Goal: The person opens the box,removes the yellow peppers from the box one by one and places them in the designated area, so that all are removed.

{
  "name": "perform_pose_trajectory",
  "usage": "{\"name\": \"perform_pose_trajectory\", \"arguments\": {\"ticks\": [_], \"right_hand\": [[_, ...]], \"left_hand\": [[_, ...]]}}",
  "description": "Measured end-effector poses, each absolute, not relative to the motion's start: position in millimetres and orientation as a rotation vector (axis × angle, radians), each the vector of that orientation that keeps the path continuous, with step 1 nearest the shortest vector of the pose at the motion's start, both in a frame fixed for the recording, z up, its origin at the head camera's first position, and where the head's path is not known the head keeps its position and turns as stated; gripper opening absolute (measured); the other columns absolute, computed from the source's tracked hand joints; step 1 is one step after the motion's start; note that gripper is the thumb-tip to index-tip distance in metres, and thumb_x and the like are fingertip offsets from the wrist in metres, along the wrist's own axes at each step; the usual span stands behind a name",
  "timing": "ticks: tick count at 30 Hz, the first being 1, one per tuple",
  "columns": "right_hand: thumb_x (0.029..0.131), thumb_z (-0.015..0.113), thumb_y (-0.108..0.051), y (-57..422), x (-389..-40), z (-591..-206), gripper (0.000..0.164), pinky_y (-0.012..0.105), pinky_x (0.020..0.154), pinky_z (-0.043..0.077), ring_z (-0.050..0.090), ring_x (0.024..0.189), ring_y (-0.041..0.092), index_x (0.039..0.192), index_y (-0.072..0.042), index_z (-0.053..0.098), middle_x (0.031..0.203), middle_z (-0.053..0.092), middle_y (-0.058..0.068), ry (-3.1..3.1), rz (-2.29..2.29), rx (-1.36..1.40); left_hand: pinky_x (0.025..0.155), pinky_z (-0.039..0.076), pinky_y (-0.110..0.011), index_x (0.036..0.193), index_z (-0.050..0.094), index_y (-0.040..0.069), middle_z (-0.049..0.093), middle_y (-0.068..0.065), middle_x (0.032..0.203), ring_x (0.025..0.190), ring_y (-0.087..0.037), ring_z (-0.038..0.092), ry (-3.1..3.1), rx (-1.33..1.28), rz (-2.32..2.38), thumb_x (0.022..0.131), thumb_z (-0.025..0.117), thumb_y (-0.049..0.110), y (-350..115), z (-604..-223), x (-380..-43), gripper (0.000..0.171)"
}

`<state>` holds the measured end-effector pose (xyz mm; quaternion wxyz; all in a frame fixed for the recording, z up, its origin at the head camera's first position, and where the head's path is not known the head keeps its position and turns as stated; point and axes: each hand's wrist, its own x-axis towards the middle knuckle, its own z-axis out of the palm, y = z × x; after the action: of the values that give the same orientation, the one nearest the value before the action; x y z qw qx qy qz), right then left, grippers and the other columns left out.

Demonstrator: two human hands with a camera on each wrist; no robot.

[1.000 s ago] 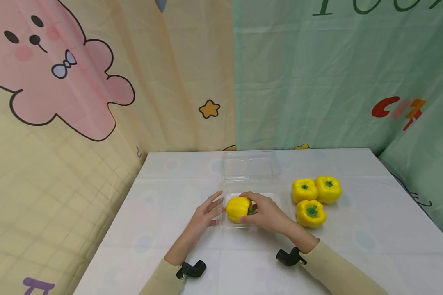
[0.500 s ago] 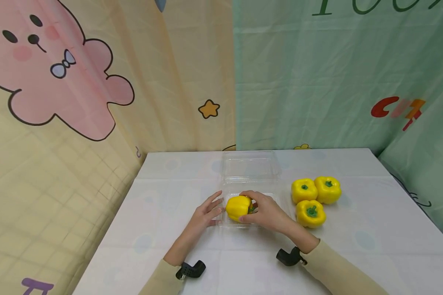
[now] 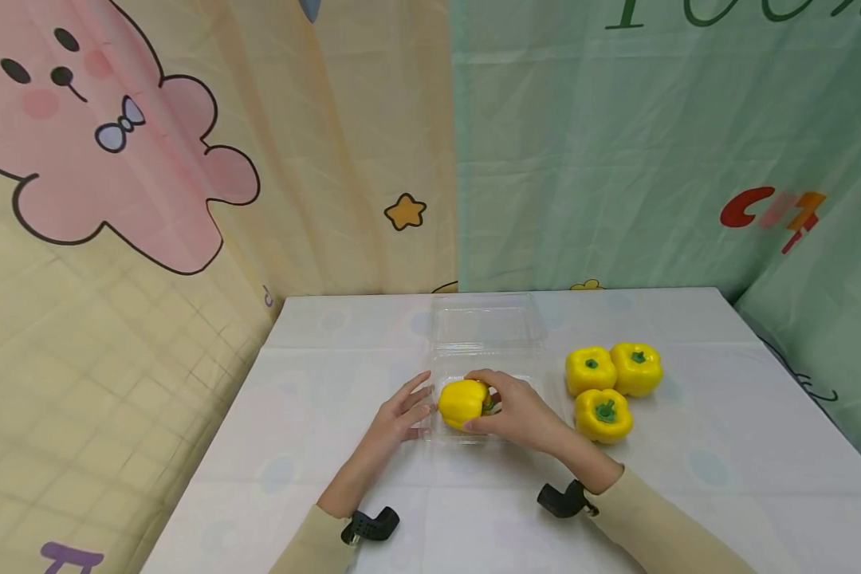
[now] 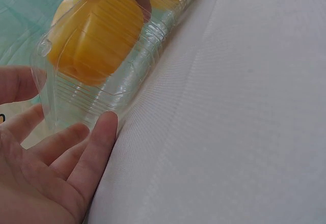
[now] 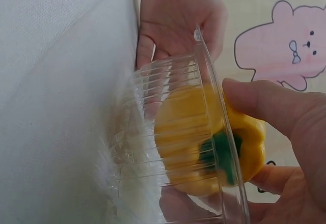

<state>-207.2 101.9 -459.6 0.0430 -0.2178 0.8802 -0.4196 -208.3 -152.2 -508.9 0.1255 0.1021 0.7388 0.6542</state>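
Note:
A yellow bell pepper [image 3: 461, 404] lies on its side in the base of a clear plastic clamshell box [image 3: 454, 438], its green stem [image 5: 221, 155] toward the right. My right hand [image 3: 520, 410] grips it round the stem end, thumb on the near side and fingers over the far side. At the box's left wall, my left hand [image 3: 400, 418] has its fingers spread and loosely extended, fingertips right at the clear side [image 4: 76, 99]. In the right wrist view the ribbed wall of the box stands in front of the pepper.
Three more yellow bell peppers [image 3: 604, 416] sit upright in a cluster right of the box. The clear lid [image 3: 486, 323] is folded back behind the base. A white cloth covers the table [image 3: 689, 510], and printed curtains [image 3: 588, 159] hang behind its far edge.

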Motion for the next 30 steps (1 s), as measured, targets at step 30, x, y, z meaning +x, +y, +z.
{"name": "perform_pose_trajectory", "arguments": {"ticks": [30], "right_hand": [[0.078, 0.088, -0.034, 106.7, -205.3, -448.0, 0.067, 0.031, 0.078, 0.057, 0.061, 0.098, 0.021, 0.136, -0.016, 0.058, 0.126, 0.063, -0.002, 2.679, -1.321, -0.660]], "left_hand": [[0.091, 0.054, -0.041, 0.155, 0.040, 0.029, 0.043, -0.013, 0.155, 0.131, -0.031, 0.053, 2.150, 0.296, 1.916, 0.102, 0.060, 0.027, -151.7, -508.9, -208.5, 0.056]]}}
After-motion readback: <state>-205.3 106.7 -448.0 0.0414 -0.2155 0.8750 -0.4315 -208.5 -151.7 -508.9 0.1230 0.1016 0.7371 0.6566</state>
